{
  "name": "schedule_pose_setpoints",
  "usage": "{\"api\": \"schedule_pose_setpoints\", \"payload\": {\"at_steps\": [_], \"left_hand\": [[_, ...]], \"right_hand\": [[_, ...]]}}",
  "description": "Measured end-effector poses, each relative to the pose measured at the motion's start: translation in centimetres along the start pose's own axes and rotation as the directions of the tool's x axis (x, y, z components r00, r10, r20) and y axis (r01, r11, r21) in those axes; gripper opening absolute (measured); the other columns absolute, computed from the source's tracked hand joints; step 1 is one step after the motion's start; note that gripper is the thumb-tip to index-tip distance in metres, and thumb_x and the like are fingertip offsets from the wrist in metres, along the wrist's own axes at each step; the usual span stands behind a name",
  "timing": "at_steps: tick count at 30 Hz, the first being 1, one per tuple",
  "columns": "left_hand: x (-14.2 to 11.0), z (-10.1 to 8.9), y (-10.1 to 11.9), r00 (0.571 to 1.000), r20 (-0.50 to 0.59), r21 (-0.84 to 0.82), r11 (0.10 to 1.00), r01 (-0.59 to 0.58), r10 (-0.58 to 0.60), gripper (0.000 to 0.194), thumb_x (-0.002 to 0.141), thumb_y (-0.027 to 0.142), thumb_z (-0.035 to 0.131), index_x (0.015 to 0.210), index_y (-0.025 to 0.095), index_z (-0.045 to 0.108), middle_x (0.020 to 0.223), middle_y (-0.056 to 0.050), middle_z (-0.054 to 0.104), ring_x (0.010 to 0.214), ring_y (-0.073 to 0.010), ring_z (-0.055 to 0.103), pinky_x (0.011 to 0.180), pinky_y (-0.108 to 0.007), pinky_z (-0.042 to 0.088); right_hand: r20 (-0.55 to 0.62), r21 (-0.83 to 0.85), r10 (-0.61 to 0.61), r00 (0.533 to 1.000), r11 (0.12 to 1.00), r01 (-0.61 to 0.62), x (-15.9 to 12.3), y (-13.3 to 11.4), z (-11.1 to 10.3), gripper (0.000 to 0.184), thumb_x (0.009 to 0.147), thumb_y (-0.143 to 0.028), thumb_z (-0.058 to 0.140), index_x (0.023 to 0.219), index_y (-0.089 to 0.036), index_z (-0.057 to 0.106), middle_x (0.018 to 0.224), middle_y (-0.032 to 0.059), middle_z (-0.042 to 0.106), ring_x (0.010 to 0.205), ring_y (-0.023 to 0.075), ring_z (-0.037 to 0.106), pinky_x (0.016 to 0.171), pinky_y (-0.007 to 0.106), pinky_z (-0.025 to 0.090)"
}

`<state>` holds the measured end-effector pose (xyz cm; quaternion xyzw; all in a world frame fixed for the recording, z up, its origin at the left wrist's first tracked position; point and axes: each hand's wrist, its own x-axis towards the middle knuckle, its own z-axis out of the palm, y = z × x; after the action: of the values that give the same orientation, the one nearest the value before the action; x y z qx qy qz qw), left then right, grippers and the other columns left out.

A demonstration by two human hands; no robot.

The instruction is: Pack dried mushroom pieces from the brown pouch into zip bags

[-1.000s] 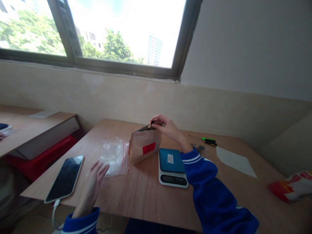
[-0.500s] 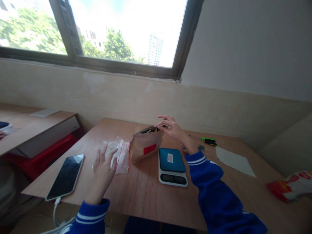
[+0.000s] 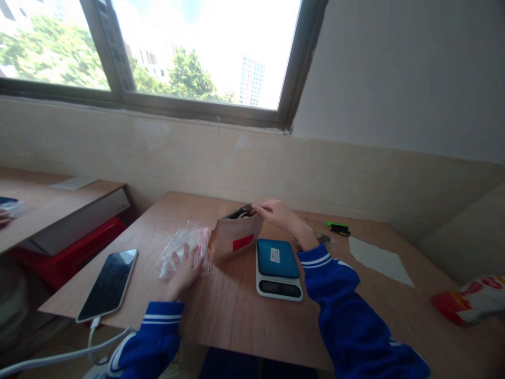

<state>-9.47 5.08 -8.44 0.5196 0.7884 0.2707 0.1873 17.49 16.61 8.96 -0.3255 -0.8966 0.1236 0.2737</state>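
Note:
A brown paper bag point(image 3: 231, 239) with a red label stands on the table, its top gaping and a dark inside showing. My right hand point(image 3: 282, 216) is closed at the right corner of its rim, thumb and fingers pinching the paper. Left of the bag lie clear zip-lock plastic bags point(image 3: 173, 243) with red seal lines. My left hand point(image 3: 184, 272) rests on them, fingers spread and stretched out. Beside the paper bag, below my right wrist, sits a kitchen scale point(image 3: 278, 287) with a blue top and a dark display.
A phone point(image 3: 108, 284) with a white cable lies at the left edge of the table. Green and black tools point(image 3: 338, 228) and a white paper sheet point(image 3: 379, 260) lie right. A red and white packet point(image 3: 469, 300) is far right. Another person's hand point(image 3: 4, 217) shows at the neighbouring table.
My left hand has come down and rightward onto the plastic bags from above the table. The fingers of my right hand have closed on the paper bag's rim.

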Motion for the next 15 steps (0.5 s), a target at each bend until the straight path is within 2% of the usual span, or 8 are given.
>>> {"api": "schedule_pose_setpoints", "payload": {"at_steps": [3,6,8,10,13,15], "left_hand": [[-0.1,-1.1,0.8,0.998,-0.068,-0.041,0.999,-0.003,0.001,0.046,0.091,0.037,0.042,0.131,0.018,0.055,0.150,-0.022,0.037,0.140,-0.0423,0.031,0.105,-0.069,0.022],[-0.4,-2.2,1.6,0.981,-0.193,-0.101,0.994,-0.038,0.018,0.042,0.090,0.035,0.042,0.122,0.013,0.059,0.145,-0.022,0.043,0.135,-0.0372,0.039,0.108,-0.061,0.027],[-0.9,-2.9,2.2,0.958,-0.281,-0.161,0.982,-0.100,0.051,0.038,0.089,0.035,0.043,0.116,0.015,0.061,0.140,-0.020,0.048,0.133,-0.0346,0.043,0.109,-0.058,0.028],[-1.7,-3.5,2.7,0.933,-0.345,-0.251,0.947,-0.200,0.105,0.034,0.087,0.035,0.045,0.110,0.018,0.063,0.131,-0.016,0.055,0.129,-0.0318,0.046,0.110,-0.054,0.030],[-3.6,-4.1,3.2,0.918,-0.347,-0.377,0.868,-0.324,0.192,0.033,0.084,0.039,0.049,0.105,0.020,0.065,0.121,-0.013,0.059,0.126,-0.0293,0.048,0.109,-0.049,0.034],[-5.1,-4.1,3.2,0.930,-0.317,-0.461,0.827,-0.323,0.186,0.032,0.082,0.043,0.052,0.101,0.022,0.067,0.120,-0.011,0.060,0.123,-0.0296,0.050,0.102,-0.048,0.041]], "right_hand": [[0.050,0.067,0.067,0.996,0.995,-0.071,0.6,-0.3,-0.4,0.045,0.094,-0.052,0.046,0.092,-0.020,0.078,0.093,0.0058,0.076,0.083,0.0216,0.066,0.075,0.031,0.046],[0.036,0.107,0.098,0.995,0.989,-0.101,0.9,-0.5,-0.1,0.044,0.092,-0.053,0.048,0.094,-0.021,0.078,0.091,0.0056,0.076,0.086,0.0211,0.065,0.076,0.030,0.046],[-0.047,0.122,0.091,0.995,0.989,-0.085,0.9,-0.4,0.5,0.041,0.091,-0.053,0.051,0.092,-0.022,0.078,0.097,0.0060,0.074,0.095,0.0212,0.064,0.086,0.032,0.045],[-0.184,0.175,0.092,0.979,0.983,-0.060,0.3,0.0,1.0,0.038,0.090,-0.053,0.053,0.095,-0.025,0.077,0.111,0.0063,0.069,0.110,0.0221,0.059,0.098,0.036,0.040],[-0.357,0.307,0.180,0.916,0.949,-0.067,-2.0,2.0,1.5,0.039,0.094,-0.050,0.044,0.107,-0.024,0.071,0.125,0.0078,0.062,0.121,0.0206,0.053,0.102,0.037,0.040],[-0.392,0.265,0.280,0.876,0.946,-0.184,-4.5,4.4,1.5,0.041,0.097,-0.044,0.035,0.113,-0.022,0.066,0.123,0.0095,0.062,0.118,0.0195,0.055,0.101,0.036,0.042]]}}
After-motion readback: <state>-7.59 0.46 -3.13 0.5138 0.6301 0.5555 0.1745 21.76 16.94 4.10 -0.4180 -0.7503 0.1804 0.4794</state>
